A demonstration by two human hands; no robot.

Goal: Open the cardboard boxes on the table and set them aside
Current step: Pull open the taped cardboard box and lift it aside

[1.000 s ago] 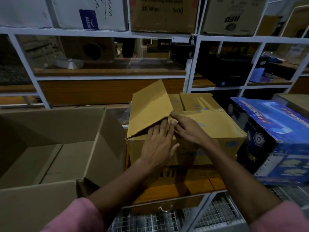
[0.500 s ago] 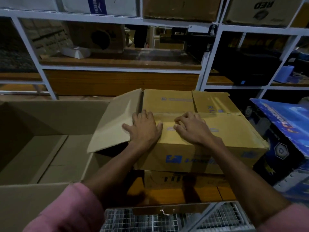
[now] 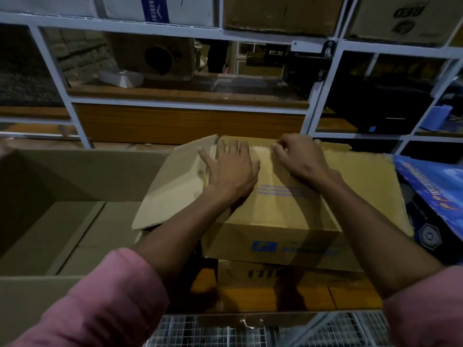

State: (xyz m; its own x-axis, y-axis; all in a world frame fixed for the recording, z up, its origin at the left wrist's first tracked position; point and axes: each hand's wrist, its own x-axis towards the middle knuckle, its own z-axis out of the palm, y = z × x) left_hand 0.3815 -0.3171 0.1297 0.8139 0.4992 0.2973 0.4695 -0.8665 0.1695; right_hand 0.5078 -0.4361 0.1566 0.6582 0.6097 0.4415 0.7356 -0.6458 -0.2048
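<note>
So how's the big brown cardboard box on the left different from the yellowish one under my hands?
The big brown cardboard box stands fully open, its inside showing; the yellowish cardboard box has only its left flap lifted. The brown box looks plain and untouched, while the yellowish one carries blue print and both hands. Both are corrugated cardboard.

A brown cardboard box (image 3: 283, 221) with blue printing on its top and front sits in the middle of the wooden worktop (image 3: 350, 296), resting on a flatter printed carton (image 3: 275, 274). Its left flap (image 3: 172, 186) hangs folded outward and down; the near top flap lies flat. To its left, touching that hanging flap, stands a much larger plain cardboard box (image 3: 75, 221), fully open (top flaps spread, bottom flaps visible inside), with nothing visible in it.
</note>
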